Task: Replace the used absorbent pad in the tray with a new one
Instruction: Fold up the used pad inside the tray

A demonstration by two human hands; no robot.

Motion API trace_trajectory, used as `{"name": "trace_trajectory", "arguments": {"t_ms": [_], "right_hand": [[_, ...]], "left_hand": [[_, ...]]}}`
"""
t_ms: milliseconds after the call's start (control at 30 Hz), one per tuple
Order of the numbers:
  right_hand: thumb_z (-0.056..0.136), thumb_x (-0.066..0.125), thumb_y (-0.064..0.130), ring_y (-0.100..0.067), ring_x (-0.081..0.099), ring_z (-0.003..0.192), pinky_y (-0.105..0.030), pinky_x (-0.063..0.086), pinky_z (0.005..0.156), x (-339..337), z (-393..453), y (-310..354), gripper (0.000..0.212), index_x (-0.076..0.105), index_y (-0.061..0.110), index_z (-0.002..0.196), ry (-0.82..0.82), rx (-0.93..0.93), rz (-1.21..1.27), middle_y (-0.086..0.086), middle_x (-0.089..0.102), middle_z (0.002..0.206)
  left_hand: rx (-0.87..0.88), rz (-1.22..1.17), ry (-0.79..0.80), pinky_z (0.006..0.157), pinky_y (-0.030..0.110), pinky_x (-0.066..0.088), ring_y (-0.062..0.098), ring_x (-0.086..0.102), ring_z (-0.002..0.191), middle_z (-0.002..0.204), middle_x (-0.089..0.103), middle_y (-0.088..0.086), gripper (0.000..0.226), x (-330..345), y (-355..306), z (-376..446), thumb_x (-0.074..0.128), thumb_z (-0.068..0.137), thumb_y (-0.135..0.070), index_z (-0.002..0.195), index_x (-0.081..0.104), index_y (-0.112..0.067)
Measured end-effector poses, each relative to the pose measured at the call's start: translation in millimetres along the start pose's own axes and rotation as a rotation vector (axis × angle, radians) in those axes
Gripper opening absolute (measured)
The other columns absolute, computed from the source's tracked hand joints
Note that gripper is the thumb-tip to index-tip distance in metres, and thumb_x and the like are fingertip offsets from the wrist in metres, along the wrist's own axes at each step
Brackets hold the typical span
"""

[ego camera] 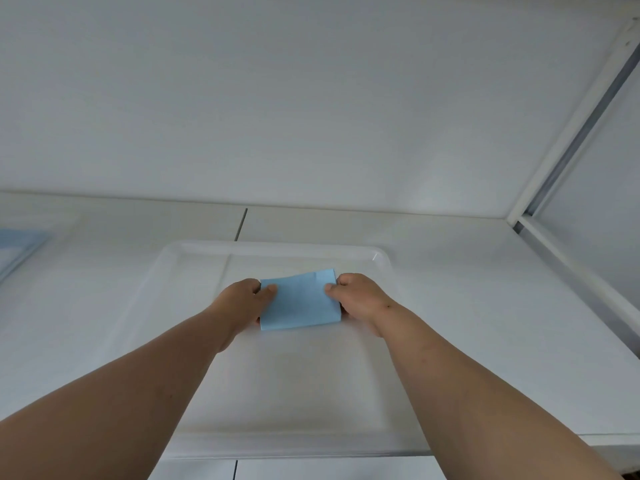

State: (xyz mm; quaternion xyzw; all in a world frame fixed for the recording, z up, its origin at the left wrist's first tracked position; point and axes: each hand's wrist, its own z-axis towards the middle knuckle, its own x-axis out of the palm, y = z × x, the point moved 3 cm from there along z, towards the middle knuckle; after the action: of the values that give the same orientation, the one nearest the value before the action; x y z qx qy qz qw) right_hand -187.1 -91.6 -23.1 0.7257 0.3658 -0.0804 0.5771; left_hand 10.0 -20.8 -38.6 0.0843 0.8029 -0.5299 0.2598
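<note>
Over the middle of the tray (194, 441), which sits on the white counter (485, 306), both hands hold a folded blue pad (299, 301). The left hand (242, 303) pinches its left edge, thumb on top; the right hand (358, 297) pinches the right edge the same way, so each grip is closed on the pad. No other pad lies in the tray (whether this one touches the tray floor cannot be told). The step looks like unfolding. To do it well, the person should draw the edges apart evenly, keep the pad low and centred, then smooth it flat into the corners. Another blue sheet (20, 239) lies at far left.
</note>
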Motion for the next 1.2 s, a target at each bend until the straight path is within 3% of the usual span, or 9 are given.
{"name": "trace_trajectory", "arguments": {"t_ms": [200,400,467,567,700,800,933,1033,1200], "right_hand": [[0.094,0.048,0.027,-0.026,0.053,0.08,-0.032,0.043,0.072,4.6,8.7,-0.1,0.023,0.051,0.012,0.077,-0.05,0.033,-0.221,-0.004,0.053,0.08],[0.079,0.049,0.014,-0.018,0.039,0.057,-0.027,0.027,0.049,5.5,10.6,1.1,0.019,0.036,0.017,0.066,-0.087,0.042,-0.374,0.0,0.04,0.065],[0.081,0.049,0.014,-0.02,0.048,0.07,-0.028,0.034,0.057,4.1,11.9,0.2,0.006,0.046,0.014,0.086,-0.097,0.053,-0.374,-0.002,0.048,0.079],[0.085,0.051,0.015,-0.025,0.052,0.085,-0.032,0.039,0.066,4.4,14.3,0.0,0.03,0.044,0.008,0.113,-0.083,0.067,-0.384,-0.005,0.052,0.094],[0.082,0.05,0.013,-0.026,0.055,0.09,-0.034,0.045,0.071,3.1,9.6,5.8,0.035,0.043,0.01,0.116,-0.182,-0.011,-0.442,-0.004,0.052,0.1],[0.075,0.046,0.013,-0.028,0.053,0.097,-0.034,0.043,0.076,6.8,5.0,12.0,0.037,0.052,0.012,0.111,-0.389,-0.349,-0.542,-0.004,0.054,0.107],[0.081,0.036,0.028,-0.029,0.059,0.107,-0.039,0.048,0.086,32.0,6.9,4.0,0.044,0.064,0.013,0.112,-0.34,-0.679,-0.683,-0.005,0.062,0.117],[0.098,0.023,0.038,-0.02,0.025,0.146,-0.041,0.021,0.118,43.7,8.8,-6.2,0.056,0.036,0.016,0.148,-0.116,-0.574,-0.79,-0.002,0.029,0.158],[0.1,0.016,0.052,-0.009,-0.006,0.149,-0.042,-0.004,0.121,40.3,12.5,-18.4,0.064,0.005,0.02,0.155,0.031,-0.404,-0.888,0.006,-0.003,0.163]], "left_hand": [[-0.051,0.172,-0.086,0.059,0.029,0.036,0.023,0.049,0.069,0.079,0.054,0.008,0.03,5.4,2.5,14.6,0.046,0.095,-0.033,0.075,0.05,-0.01],[-0.061,0.459,-0.121,0.055,0.028,0.037,0.025,0.056,0.067,0.079,0.064,0.012,0.035,8.4,-3.3,19.5,0.039,0.097,-0.035,0.088,0.058,-0.007],[-0.071,0.519,-0.115,0.055,0.026,0.039,0.025,0.059,0.063,0.073,0.066,0.011,0.034,9.2,-3.6,22.5,0.037,0.097,-0.033,0.086,0.058,-0.008],[-0.11,0.57,-0.104,0.058,0.025,0.044,0.025,0.061,0.059,0.064,0.063,0.009,0.031,7.4,-2.0,26.8,0.036,0.094,-0.031,0.08,0.055,-0.011],[-0.051,0.599,-0.206,0.066,0.03,0.043,0.025,0.058,0.075,0.078,0.057,0.002,0.021,7.1,-3.1,27.0,0.038,0.093,-0.035,0.089,0.047,-0.016],[0.155,0.551,-0.341,0.072,0.034,0.041,0.026,0.056,0.087,0.095,0.057,-0.001,0.018,8.9,-8.2,15.7,0.038,0.094,-0.036,0.099,0.044,-0.02],[0.536,0.819,-0.198,0.105,0.033,0.03,0.018,0.039,0.13,0.139,0.044,-0.006,0.072,25.2,-11.5,2.7,0.004,0.082,-0.057,0.136,0.043,-0.029],[0.49,0.909,-0.017,0.119,0.033,0.003,0.008,0.006,0.148,0.16,0.012,-0.012,0.089,33.6,-1.8,3.3,-0.017,0.079,-0.068,0.153,0.012,-0.03],[0.379,0.965,0.077,0.12,0.041,-0.007,0.006,-0.011,0.147,0.161,-0.008,-0.013,0.094,33.6,6.9,7.2,-0.015,0.071,-0.072,0.153,-0.005,-0.026]]}}
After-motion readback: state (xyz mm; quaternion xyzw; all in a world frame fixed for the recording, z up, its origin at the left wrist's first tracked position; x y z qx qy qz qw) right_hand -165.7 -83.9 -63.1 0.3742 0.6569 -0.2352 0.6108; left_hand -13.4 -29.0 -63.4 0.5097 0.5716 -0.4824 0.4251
